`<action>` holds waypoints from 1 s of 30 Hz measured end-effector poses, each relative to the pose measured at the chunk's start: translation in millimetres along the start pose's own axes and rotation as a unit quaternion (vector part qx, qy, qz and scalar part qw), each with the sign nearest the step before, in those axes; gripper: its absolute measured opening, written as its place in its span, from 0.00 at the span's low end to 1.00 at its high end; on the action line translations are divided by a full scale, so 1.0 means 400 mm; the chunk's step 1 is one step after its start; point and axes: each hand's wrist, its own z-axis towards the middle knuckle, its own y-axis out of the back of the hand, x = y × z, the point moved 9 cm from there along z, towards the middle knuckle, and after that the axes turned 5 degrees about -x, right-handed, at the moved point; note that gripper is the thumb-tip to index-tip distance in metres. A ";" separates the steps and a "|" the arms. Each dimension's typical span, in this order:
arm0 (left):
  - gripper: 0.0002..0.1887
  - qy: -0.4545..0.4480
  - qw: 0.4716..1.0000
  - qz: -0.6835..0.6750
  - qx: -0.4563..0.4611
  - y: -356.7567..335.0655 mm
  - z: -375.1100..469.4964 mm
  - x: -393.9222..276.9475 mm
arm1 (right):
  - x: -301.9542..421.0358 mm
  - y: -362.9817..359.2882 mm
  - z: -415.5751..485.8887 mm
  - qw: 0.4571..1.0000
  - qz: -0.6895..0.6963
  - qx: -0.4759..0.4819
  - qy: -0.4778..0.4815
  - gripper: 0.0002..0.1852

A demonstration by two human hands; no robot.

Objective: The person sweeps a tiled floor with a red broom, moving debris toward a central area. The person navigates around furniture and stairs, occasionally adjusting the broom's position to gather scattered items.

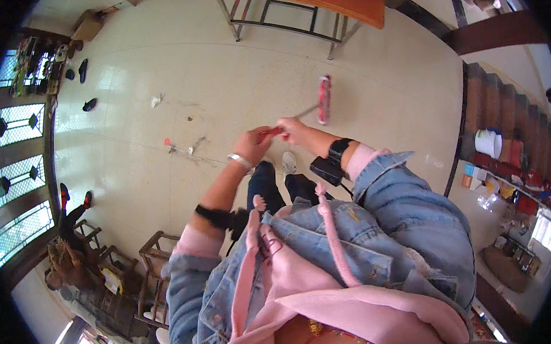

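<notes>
My left hand (253, 146) and my right hand (292, 130) are both closed around the red handle (274, 131) of a long-handled broom, close together in front of my body. The broom's thin shaft (307, 111) runs away to the right, to a red and white head (324, 100) that rests on the pale tiled floor (232, 89). Scattered litter lies left of the broom: a crumpled white scrap (156, 101), a small red piece (167, 141), another white scrap (191, 150) and dark dust.
An orange-topped table (359, 1) with metal legs stands ahead. Black shoes (89, 105) lie by the shoe rack (37, 66) at left. Wooden chairs (153, 255) and a seated person (72, 260) are at lower left. At right are stairs (498, 97) and a white bucket (487, 143).
</notes>
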 end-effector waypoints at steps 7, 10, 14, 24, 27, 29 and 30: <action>0.15 -0.042 0.992 0.093 0.074 -0.091 0.212 0.069 | 0.047 0.117 0.184 0.995 0.038 -0.066 -0.061 0.06; 0.14 0.036 0.995 0.081 0.042 0.057 0.249 0.117 | 0.062 -0.060 0.223 0.993 0.061 0.030 -0.092 0.05; 0.14 0.061 0.991 0.121 -0.011 0.351 0.246 0.143 | 0.070 -0.404 0.280 0.979 0.014 0.109 -0.174 0.05; 0.14 0.176 0.967 0.018 -0.186 0.854 0.085 0.170 | 0.157 -0.961 0.152 0.966 -0.143 0.178 -0.118 0.06; 0.15 0.257 0.949 -0.036 -0.179 0.836 0.064 0.256 | 0.169 -0.946 0.185 0.963 -0.197 0.161 -0.090 0.06; 0.16 0.266 0.948 -0.110 -0.136 0.747 0.118 0.321 | 0.195 -0.880 0.255 0.968 -0.219 0.106 -0.055 0.06; 0.17 0.244 0.957 -0.120 -0.103 0.693 0.159 0.346 | 0.223 -0.824 0.301 0.971 -0.233 0.056 -0.019 0.07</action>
